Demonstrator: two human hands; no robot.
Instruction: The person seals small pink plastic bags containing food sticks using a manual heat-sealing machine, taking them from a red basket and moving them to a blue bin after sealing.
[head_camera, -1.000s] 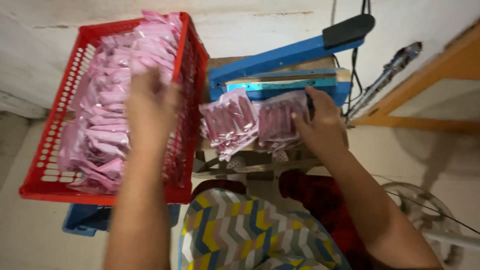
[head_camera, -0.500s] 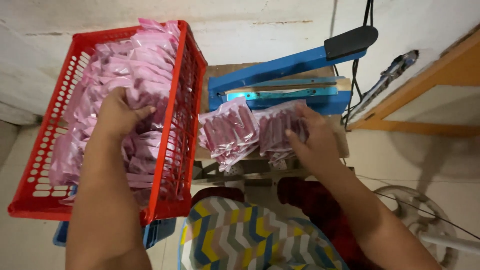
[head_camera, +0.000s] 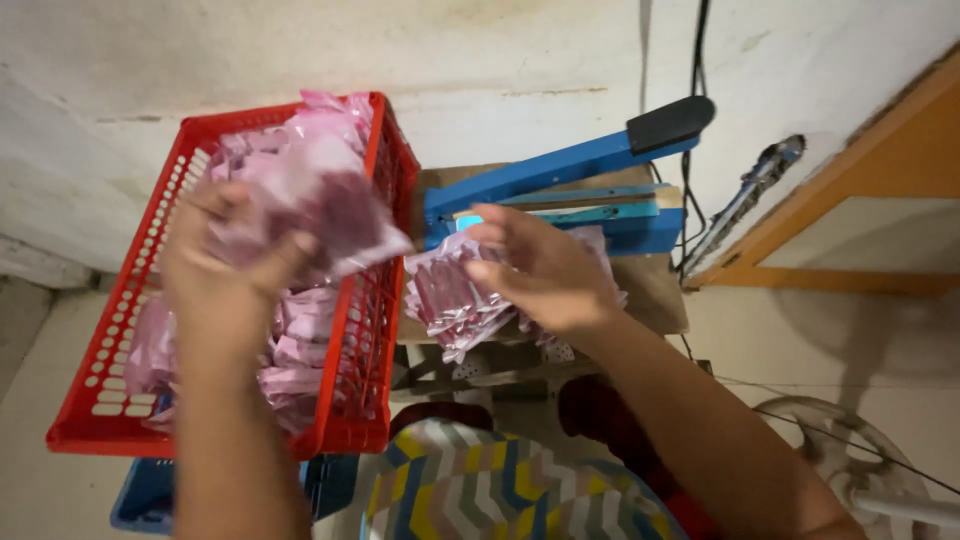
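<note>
Two bare hands work over a small wooden table (head_camera: 655, 295) beside a red basket (head_camera: 350, 395). The left hand (head_camera: 230, 265), at about nine o'clock in the view, is closed around a pink packet (head_camera: 335, 215) and holds it lifted above the basket, the packet blurred and sticking out toward three o'clock past the basket's right wall. The basket under it is heaped with more pink packets (head_camera: 295, 335) and rests on a blue crate (head_camera: 150, 495) at seven o'clock. The right hand (head_camera: 545, 270), near the centre, has its fingers half curled and lies on a pile of packets (head_camera: 450, 300) on the table; whether it grips one I cannot tell. Just beyond that pile, toward twelve o'clock, sits a blue heat sealer (head_camera: 560, 190) with its black-handled arm raised at a slant. A dark cable (head_camera: 697, 120) hangs down the white wall at one o'clock. Patterned cloth (head_camera: 480, 485) covers the person's lap at six o'clock.
</note>
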